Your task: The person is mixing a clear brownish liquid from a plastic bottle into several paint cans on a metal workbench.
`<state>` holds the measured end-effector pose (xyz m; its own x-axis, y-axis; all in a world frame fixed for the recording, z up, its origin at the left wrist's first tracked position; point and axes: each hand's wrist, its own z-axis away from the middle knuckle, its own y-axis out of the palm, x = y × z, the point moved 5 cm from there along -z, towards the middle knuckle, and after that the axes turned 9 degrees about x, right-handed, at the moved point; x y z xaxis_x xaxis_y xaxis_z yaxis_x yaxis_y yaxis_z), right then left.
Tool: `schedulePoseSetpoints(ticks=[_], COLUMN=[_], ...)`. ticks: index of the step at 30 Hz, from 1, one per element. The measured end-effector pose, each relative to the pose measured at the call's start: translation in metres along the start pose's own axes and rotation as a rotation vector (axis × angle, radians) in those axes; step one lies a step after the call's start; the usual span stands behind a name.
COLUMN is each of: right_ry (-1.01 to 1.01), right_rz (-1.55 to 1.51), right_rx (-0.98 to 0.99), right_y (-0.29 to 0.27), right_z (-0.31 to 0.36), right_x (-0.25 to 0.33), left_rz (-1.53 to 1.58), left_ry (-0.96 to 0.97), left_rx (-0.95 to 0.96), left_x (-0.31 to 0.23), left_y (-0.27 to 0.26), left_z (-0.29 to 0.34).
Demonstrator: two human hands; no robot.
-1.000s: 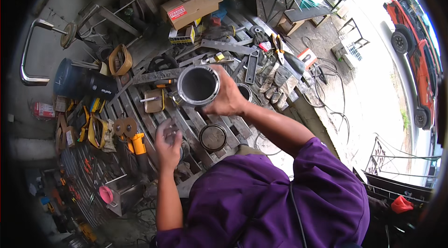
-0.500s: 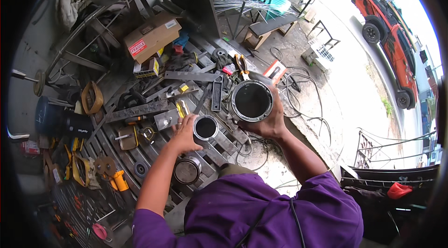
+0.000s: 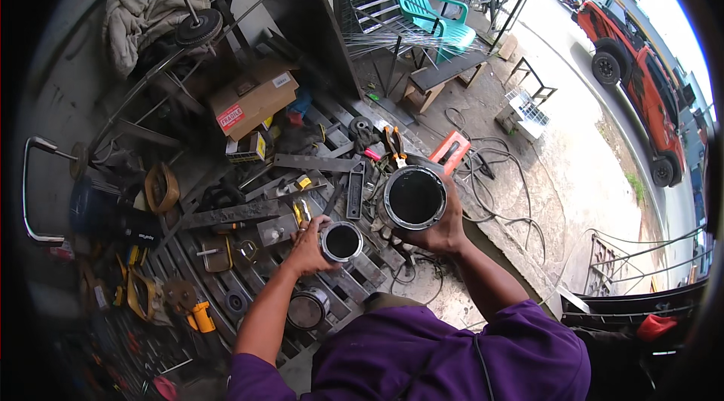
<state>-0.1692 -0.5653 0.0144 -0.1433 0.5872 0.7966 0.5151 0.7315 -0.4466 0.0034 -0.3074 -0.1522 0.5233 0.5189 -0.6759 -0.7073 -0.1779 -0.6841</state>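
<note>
My left hand [image 3: 305, 250] curls round the near-left side of a small, open-ended metal cylinder [image 3: 342, 242] with a bright rim and dark inside. I cannot tell whether it rests on the slats or is lifted. In my right hand [image 3: 441, 231] is a wider metal cylinder [image 3: 415, 197], also dark inside, gripped from its right side, mouth up. Below my left hand a round, capped metal piece [image 3: 308, 308] sits on the slatted metal bench [image 3: 260, 280]. Orange-handled pliers [image 3: 394, 146] lie beyond the wide cylinder, and a yellow-handled screwdriver [image 3: 302, 210] lies by my left fingertips.
A cardboard box [image 3: 256, 103] stands at the bench's far side. Flat steel bars [image 3: 230, 214] and a roll of tape [image 3: 160, 187] lie to the left. An orange-and-white package [image 3: 450, 152] sits past my right hand. Black cables [image 3: 501, 167] coil on the floor at right.
The view has tipped up, so the bench and both hands sit lower in the picture. Both hands keep hold of their cylinders, with little other movement.
</note>
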Motion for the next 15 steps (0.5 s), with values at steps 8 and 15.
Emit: schedulePoseSetpoints(ticks=[8, 15], right_ry=[-0.121, -0.325], right_rz=[-0.033, -0.299], right_rx=[0.124, 0.321], right_y=[0.017, 0.085], right_z=[-0.019, -0.033], right_x=[0.041, 0.111], left_rz=[0.482, 0.421], left_ry=[0.323, 0.176], left_rx=[-0.39, -0.815], left_x=[-0.043, -0.063], left_y=[-0.074, -0.088], left_z=[0.098, 0.293])
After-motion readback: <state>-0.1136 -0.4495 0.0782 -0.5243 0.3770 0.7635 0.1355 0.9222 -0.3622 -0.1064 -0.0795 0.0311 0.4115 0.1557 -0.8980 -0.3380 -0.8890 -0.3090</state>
